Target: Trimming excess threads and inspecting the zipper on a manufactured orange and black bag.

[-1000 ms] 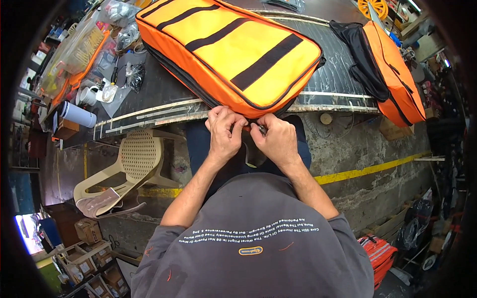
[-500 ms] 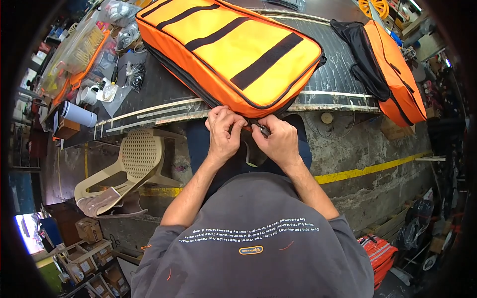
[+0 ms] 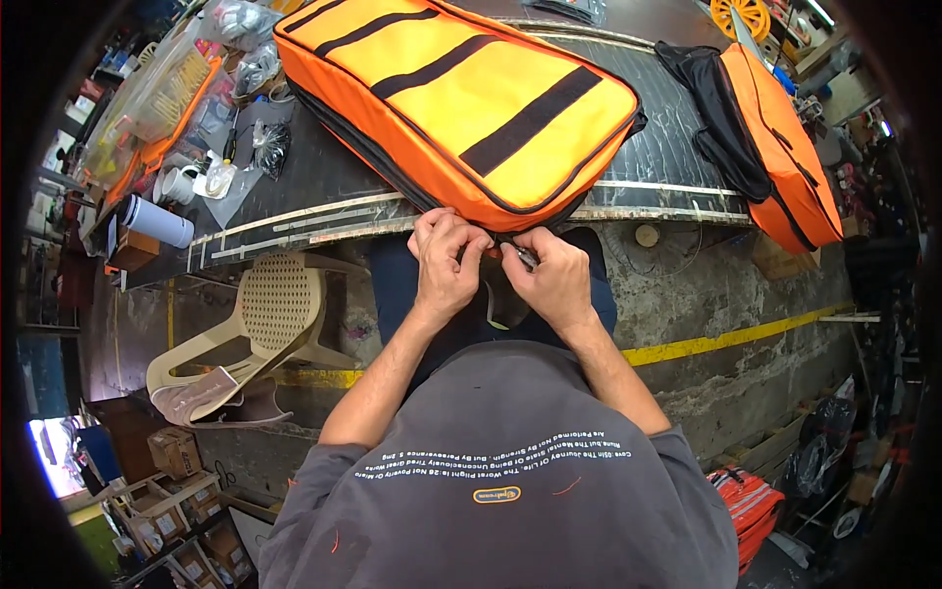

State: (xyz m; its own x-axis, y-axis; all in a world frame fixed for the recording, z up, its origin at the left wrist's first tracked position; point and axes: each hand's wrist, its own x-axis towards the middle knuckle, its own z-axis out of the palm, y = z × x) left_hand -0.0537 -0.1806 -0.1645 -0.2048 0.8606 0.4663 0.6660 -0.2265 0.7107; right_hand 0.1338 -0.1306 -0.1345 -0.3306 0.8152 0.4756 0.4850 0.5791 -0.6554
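A large orange bag (image 3: 432, 128) with black stripes and black piping lies on the dark worktable, its near end reaching over the table's front edge. At that end, my left hand (image 3: 449, 257) is closed, its fingertips against the bag's lower edge and its thumb and forefinger pinched together. What lies in that pinch is too small to make out. Close beside it, my right hand (image 3: 551, 275) is closed round a small dark metal tool (image 3: 527, 257), mostly covered by the fingers. The tool's tip and the bag's underside are hidden.
Another orange and black bag (image 3: 775, 137) hangs over the table's right edge. On the left are plastic bins (image 3: 162, 103), a white cylinder (image 3: 157, 224), a screwdriver (image 3: 232, 139) and bagged small parts (image 3: 270, 147). A beige plastic chair (image 3: 280, 304) stands left of my legs.
The bag has shifted very slightly to the right in view. Both hands keep nearly the same place and grip at its near end.
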